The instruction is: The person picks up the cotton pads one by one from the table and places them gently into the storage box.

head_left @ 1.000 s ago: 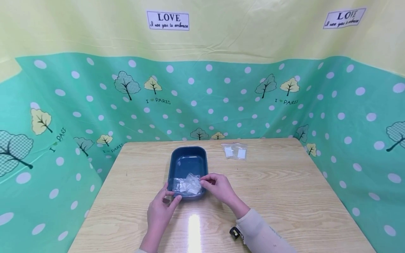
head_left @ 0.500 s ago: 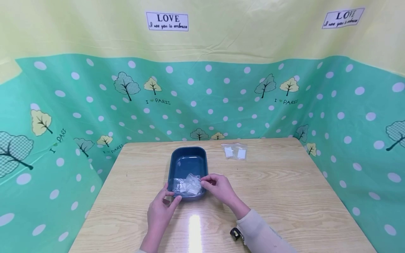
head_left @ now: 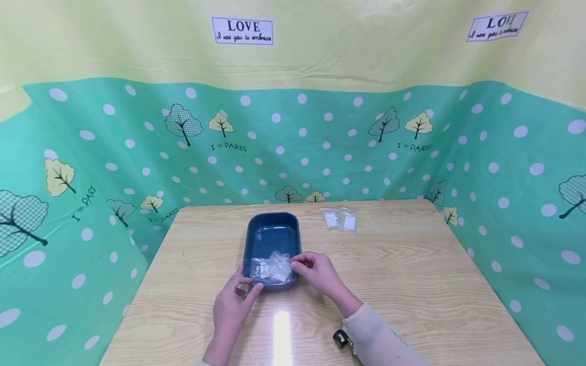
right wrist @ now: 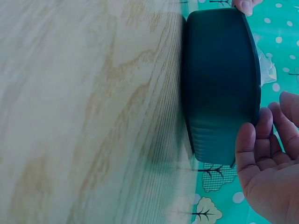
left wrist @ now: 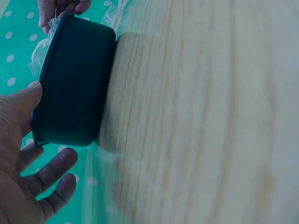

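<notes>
A dark blue rectangular tray with rounded corners sits on the table. Clear zip bags with white pieces inside lie crumpled together at its near end. With thumb and fingers, my left hand grips the near left corner of the tray's rim; in the left wrist view the thumb presses on that rim. At the right rim, my right hand pinches the edge of a bag between thumb and index finger. Its other fingers curl beside the tray's outer wall in the right wrist view.
Flat on the wooden table, behind and right of the tray, lie two clear bags with white squares in them. A small black object is beside the right sleeve. Green and yellow printed cloth encloses the table's back and sides.
</notes>
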A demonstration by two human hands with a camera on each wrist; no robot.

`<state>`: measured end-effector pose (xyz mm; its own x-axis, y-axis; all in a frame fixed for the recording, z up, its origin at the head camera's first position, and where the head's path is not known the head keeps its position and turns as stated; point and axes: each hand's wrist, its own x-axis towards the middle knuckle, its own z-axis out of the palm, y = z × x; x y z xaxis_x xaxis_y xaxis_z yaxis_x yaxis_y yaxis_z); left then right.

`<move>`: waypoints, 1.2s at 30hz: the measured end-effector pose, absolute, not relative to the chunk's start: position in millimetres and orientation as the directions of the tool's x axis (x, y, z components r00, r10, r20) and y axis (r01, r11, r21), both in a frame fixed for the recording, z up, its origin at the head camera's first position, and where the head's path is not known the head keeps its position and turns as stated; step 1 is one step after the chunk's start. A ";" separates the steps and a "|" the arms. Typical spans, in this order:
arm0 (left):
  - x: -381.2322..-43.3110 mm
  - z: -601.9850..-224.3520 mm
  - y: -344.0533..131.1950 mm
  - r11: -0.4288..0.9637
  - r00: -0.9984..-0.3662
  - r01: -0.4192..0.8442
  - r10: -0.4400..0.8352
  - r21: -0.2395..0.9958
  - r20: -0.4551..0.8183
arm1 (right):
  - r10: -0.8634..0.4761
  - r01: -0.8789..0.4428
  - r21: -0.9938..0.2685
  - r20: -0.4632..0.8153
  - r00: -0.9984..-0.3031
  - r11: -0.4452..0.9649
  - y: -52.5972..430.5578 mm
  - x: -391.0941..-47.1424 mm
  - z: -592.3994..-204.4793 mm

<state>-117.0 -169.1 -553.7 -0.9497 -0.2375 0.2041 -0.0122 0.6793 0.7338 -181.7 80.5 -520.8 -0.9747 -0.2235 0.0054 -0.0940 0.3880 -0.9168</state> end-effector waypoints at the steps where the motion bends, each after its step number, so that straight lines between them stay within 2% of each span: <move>1: -117.0 -553.5 -169.0 0.679 -0.950 -0.014 -0.238 0.734 0.202 | -0.224 -0.092 -0.918 0.004 -0.974 0.387 80.6 -181.7 -520.5; 25: -115.7 -550.3 -168.8 0.674 -0.948 -0.006 -0.239 0.739 0.210 | -0.224 -0.069 -0.945 -0.005 -0.975 0.320 82.5 -182.7 -520.2; 36: -117.4 -549.9 -167.6 0.690 -0.949 -0.049 -0.257 0.722 0.181 | -0.238 -0.068 -0.940 -0.014 -0.971 0.335 83.1 -184.3 -520.1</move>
<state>-117.4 -167.6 -549.9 -0.9494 -0.2568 0.1806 -0.0493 0.6902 0.7220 -184.3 83.1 -520.1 -0.9710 -0.2385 -0.0143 -0.0683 0.3346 -0.9399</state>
